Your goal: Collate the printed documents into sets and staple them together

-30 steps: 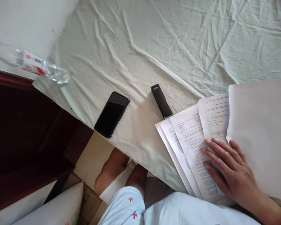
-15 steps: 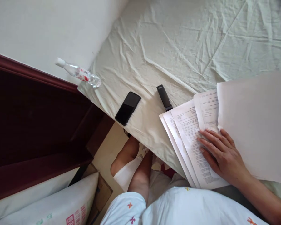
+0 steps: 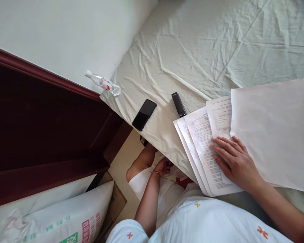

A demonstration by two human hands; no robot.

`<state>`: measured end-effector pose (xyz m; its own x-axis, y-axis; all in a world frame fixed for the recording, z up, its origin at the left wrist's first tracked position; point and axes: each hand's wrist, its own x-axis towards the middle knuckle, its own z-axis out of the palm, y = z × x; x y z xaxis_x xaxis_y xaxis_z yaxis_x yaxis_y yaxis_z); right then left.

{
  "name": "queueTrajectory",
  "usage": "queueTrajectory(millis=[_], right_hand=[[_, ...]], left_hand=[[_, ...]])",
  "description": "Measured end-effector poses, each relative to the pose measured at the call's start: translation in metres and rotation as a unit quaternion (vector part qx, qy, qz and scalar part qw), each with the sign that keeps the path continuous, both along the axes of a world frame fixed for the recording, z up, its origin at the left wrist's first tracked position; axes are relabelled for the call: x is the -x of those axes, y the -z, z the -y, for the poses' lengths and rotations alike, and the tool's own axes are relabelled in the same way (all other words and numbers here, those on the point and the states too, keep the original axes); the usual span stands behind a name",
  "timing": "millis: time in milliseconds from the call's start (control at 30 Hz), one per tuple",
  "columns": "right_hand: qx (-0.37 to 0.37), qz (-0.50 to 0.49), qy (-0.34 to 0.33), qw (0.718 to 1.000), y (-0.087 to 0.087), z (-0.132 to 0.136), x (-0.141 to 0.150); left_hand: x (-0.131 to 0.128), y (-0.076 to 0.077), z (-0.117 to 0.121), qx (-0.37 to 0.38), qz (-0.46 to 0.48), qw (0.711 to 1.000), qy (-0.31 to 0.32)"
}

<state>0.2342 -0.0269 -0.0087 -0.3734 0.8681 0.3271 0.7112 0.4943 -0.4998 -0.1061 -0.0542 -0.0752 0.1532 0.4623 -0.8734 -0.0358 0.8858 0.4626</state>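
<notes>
My right hand (image 3: 234, 160) lies flat on a fanned pile of printed sheets (image 3: 199, 135), fingers stretched toward the left. It also rests at the torn-looking left edge of a large blank white sheet (image 3: 271, 131), which covers part of the printed ones. My left hand (image 3: 164, 166) is low over my lap beside the table edge, wearing a thin bracelet. Its fingers are curled in, and whatever they may hold is hidden. A black phone (image 3: 144, 114) lies face up left of the papers. Between phone and papers is a small black oblong device (image 3: 178, 105), touching or close to the sheets.
A clear plastic bottle (image 3: 103, 82) with a white cap stands at the table's left corner by the wall. The pale cloth (image 3: 205, 50) on the table is wrinkled. Dark red wooden furniture (image 3: 45, 125) and a printed white sack (image 3: 66, 216) are on the left.
My left hand has risen into view from below the table edge. The camera view has shifted slightly; my right hand stays on the papers.
</notes>
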Motion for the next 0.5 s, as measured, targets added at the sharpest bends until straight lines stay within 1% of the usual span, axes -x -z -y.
queueTrajectory(millis=[67,100,133,167,200,267,333,367,433,467,500], right_hand=[[0.004,-0.005,-0.002,1.000,0.001,0.000,-0.001],[0.005,-0.008,-0.002,1.000,0.001,0.000,-0.001],[0.007,-0.011,-0.004,1.000,0.001,0.000,-0.002],[0.008,-0.014,-0.007,1.000,0.001,0.000,-0.002],[0.009,-0.016,-0.008,1.000,0.001,0.000,-0.002],[0.011,-0.020,-0.007,1.000,0.001,0.000,-0.003],[0.012,-0.020,-0.004,1.000,0.000,0.000,-0.003],[0.013,-0.019,-0.004,1.000,0.000,0.000,-0.003],[0.012,-0.016,-0.005,1.000,-0.001,0.000,-0.003],[0.011,-0.015,-0.006,1.000,-0.001,0.000,-0.003],[0.009,-0.013,-0.007,1.000,-0.001,-0.001,-0.003]], left_hand=[[0.005,0.023,0.009,0.034,-0.067,0.997,0.009],[0.007,0.030,0.013,0.041,-0.091,0.995,0.010],[0.008,0.033,0.018,0.039,-0.106,0.994,0.009],[0.009,0.033,0.023,0.033,-0.110,0.993,0.005],[0.010,0.029,0.028,0.024,-0.106,0.994,0.001],[0.012,0.012,0.040,0.000,-0.078,0.997,-0.006],[0.012,-0.016,0.052,-0.031,-0.025,0.999,-0.001],[0.010,-0.031,0.058,-0.066,0.025,0.997,0.004],[0.001,-0.066,0.064,-0.142,0.137,0.980,0.018],[-0.007,-0.084,0.064,-0.177,0.190,0.965,0.025],[-0.017,-0.102,0.062,-0.212,0.250,0.944,0.031]])
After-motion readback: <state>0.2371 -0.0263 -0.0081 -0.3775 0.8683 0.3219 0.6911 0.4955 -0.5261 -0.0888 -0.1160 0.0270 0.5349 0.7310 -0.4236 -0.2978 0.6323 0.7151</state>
